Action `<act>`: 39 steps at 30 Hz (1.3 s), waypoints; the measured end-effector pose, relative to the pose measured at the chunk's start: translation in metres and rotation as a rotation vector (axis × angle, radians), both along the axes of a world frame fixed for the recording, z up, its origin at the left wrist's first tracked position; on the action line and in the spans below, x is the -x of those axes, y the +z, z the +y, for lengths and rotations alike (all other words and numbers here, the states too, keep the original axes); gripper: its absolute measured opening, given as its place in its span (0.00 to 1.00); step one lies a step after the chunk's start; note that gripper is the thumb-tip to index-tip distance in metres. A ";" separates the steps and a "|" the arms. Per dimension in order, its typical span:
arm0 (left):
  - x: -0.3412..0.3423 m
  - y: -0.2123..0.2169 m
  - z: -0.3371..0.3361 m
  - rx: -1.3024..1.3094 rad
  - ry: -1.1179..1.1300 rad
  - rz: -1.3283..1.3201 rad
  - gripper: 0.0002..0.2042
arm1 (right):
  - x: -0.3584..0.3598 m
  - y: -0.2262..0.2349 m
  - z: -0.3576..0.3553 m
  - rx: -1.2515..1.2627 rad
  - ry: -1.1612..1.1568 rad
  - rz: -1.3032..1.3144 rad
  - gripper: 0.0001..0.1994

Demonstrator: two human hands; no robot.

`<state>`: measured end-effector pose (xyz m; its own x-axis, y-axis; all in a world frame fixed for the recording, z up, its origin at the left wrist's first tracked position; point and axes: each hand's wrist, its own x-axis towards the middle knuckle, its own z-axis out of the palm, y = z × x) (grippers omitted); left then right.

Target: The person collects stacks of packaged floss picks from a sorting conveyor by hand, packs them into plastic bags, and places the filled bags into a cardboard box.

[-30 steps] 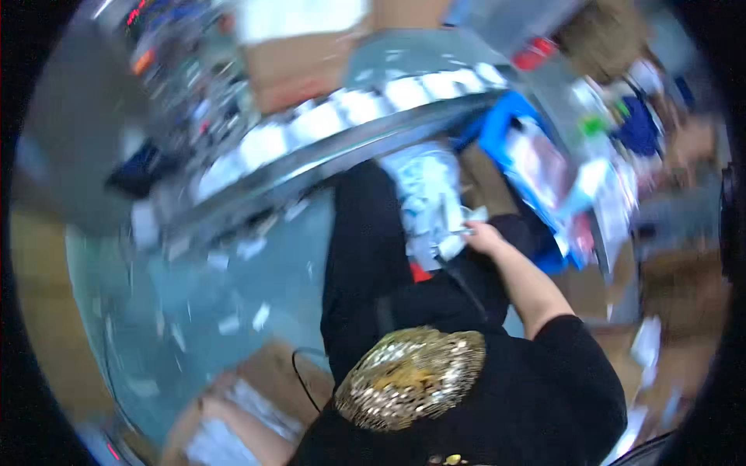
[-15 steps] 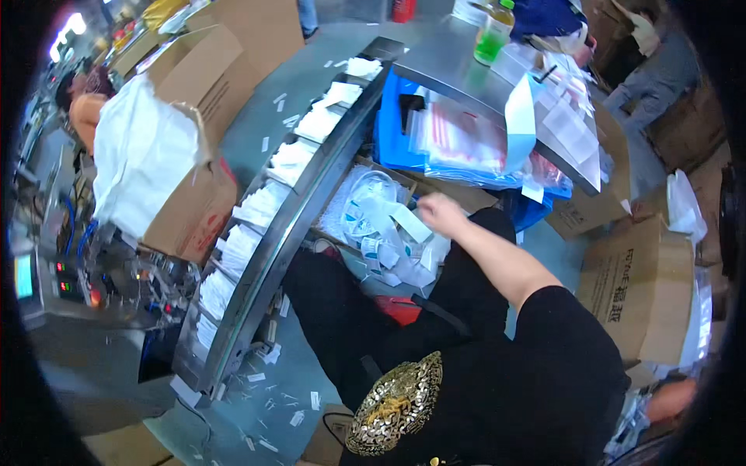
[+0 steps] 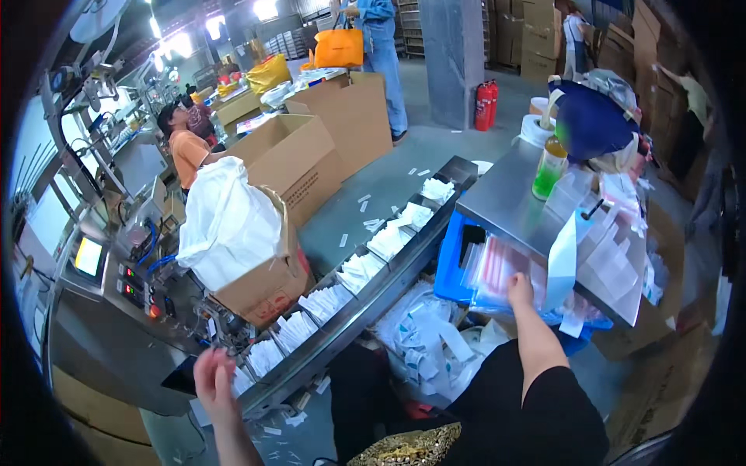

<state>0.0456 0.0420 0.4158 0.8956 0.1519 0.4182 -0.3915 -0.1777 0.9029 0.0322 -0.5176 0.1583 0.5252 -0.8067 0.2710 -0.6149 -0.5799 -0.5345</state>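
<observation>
My left hand (image 3: 216, 382) is raised by the near end of a long metal conveyor (image 3: 365, 299), its fingers loosely bent and apart, with nothing visible in them. Several bundles of thin white packets (image 3: 320, 303) stand in a row of compartments along the conveyor. My right hand (image 3: 521, 292) is closed over a stack of clear plastic bags with red stripes (image 3: 497, 266). Whether a bag is pinched in its fingers is hidden. The bags lie in a blue bin (image 3: 449, 268) below the edge of a metal table (image 3: 509, 203).
A box of discarded white strips (image 3: 427, 342) sits between my legs and the conveyor. A green-filled bottle (image 3: 550, 169) and papers (image 3: 606, 264) rest on the table. Beyond the conveyor are an open carton with a white liner (image 3: 260, 291), a machine (image 3: 116, 318) and a person in orange (image 3: 190, 159).
The view has swung upward and left. My right hand has gone from above the discarded strips to the plastic bags. My left hand has come into view beside the conveyor.
</observation>
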 end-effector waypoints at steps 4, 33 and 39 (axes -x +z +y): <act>-0.020 0.118 -0.144 0.006 -0.560 -1.033 0.13 | 0.017 0.010 -0.010 -0.056 0.032 0.081 0.11; -0.318 0.094 -0.139 -1.000 0.265 -0.221 0.07 | 0.086 0.119 0.139 0.028 0.444 -0.405 0.03; -0.387 0.064 -0.208 -1.194 -0.036 -0.377 0.08 | 0.122 0.163 0.126 0.144 0.466 -0.315 0.07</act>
